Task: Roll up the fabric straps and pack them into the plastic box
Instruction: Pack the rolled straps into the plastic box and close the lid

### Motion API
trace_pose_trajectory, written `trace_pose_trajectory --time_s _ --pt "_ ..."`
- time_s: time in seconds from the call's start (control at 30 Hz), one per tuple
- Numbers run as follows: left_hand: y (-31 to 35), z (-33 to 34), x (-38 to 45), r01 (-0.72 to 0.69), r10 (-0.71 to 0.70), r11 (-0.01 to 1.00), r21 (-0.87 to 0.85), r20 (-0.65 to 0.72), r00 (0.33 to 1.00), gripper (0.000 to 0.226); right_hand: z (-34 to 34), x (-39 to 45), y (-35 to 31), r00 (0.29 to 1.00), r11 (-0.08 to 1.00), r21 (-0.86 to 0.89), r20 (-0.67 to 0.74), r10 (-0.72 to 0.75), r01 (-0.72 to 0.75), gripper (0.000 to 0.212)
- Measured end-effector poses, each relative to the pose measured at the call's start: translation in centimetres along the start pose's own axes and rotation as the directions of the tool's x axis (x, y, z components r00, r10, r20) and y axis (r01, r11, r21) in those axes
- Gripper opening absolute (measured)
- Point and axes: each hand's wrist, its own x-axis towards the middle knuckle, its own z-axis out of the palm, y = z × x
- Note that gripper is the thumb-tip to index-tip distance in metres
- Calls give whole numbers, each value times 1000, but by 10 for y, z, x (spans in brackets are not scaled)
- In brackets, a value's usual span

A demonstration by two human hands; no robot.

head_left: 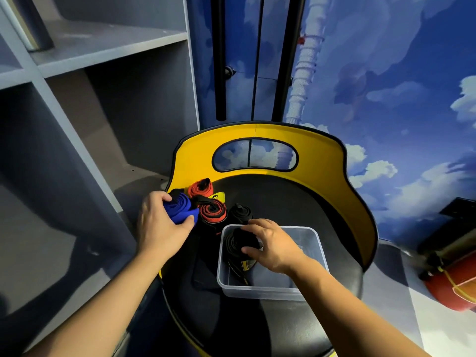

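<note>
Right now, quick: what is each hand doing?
Left hand: fingers curled round the blue rolled strap.
Right hand: fingers gripping a black rolled strap inside the plastic box.

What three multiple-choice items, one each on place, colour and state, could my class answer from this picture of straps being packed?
1. Where does the plastic box stand?
A. on the chair seat
B. on a shelf
C. on the floor

2. What colour is the roll in the left hand?
A. yellow
B. blue
C. green

3. What is the right hand doing?
A. hanging idle
B. closing a lid
C. gripping a black roll in the box

Key: 1 A, black seat lies under it; 2 B, blue shows between the fingers; 3 C, fingers curl round it.
</note>
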Motion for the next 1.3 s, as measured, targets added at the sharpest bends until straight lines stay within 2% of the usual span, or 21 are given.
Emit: trace_pose_trajectory --time_s 0.17,0.3,0.37,0.43,0.53,0.57,0.63,0.7,1.0,1.13,1.3 --pt "29 2 -32 -13 42 970 -244 116 992 66 -2 -8 -6 990 994 -89 -135 47 -59 63" --pt "48 11 -54 -22 87 940 -341 177 980 68 -10 -20 -13 972 996 -59 -228 58 -73 49" --pt "57 16 -63 -17 97 925 -381 193 976 69 -20 -28 -15 962 997 2 -261 79 -81 44" --pt "64 21 -70 -22 113 912 -409 199 973 72 -34 -39 -17 966 989 137 -243 93 -61 44" --pt "75 27 -79 -21 139 893 -449 231 963 78 -52 -61 -20 992 895 443 -84 98 -51 60" --pt "78 28 -81 -16 147 887 -462 249 957 81 -55 -67 -20 995 870 490 -45 92 -59 69" --pt "85 32 -85 -14 174 874 -486 285 943 87 -58 -75 -17 994 866 496 -48 96 -60 82" --pt "89 36 -91 -14 200 864 -504 317 927 91 -59 -79 -15 991 872 487 -88 101 -46 87" --pt "91 55 -95 21 232 834 -551 384 894 99 -54 -80 -4 979 897 441 -174 106 -19 80" --pt "91 60 -92 32 245 822 -569 404 881 92 -54 -79 -1 971 927 375 -215 108 -20 77" --pt "80 57 -77 5 279 844 -536 446 850 70 -63 -82 4 964 889 452 -198 176 -69 73"
